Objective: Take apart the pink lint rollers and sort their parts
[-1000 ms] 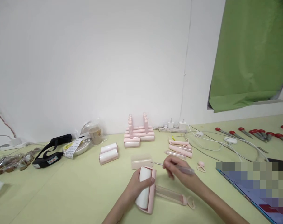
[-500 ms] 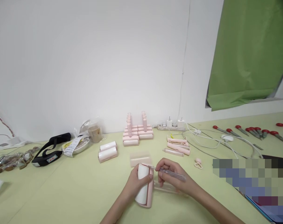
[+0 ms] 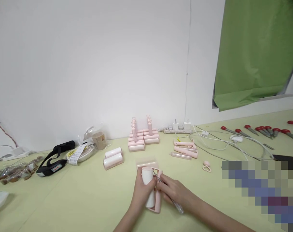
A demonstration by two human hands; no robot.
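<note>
My left hand [image 3: 142, 188] is wrapped round a white lint roller [image 3: 147, 185], which stands tilted upright above the table. Along the roller's right side runs its pink casing [image 3: 158, 201], partly apart from the roll. Pinched in my right hand [image 3: 174, 190] is a thin metal rod with a clear pinkish handle [image 3: 177, 206]. The rod's tip is at the gap between roll and casing near the top; whether it touches cannot be made out. Behind the roller lies a translucent pale cover [image 3: 146, 162].
Two white rollers [image 3: 113, 160] lie to the left. Pink lint rollers [image 3: 136, 148] stand in rows by the wall. Pink casing parts [image 3: 186, 150], a clear handle [image 3: 180, 156] and a heart-shaped ring [image 3: 206, 168] lie right. Farther right are cables [image 3: 217, 141] and several red-ended tools [image 3: 241, 132].
The roll has come partly out of the pink casing, leaving an open gap. My right hand has lowered and turned the rod, its handle now pointing down towards me.
</note>
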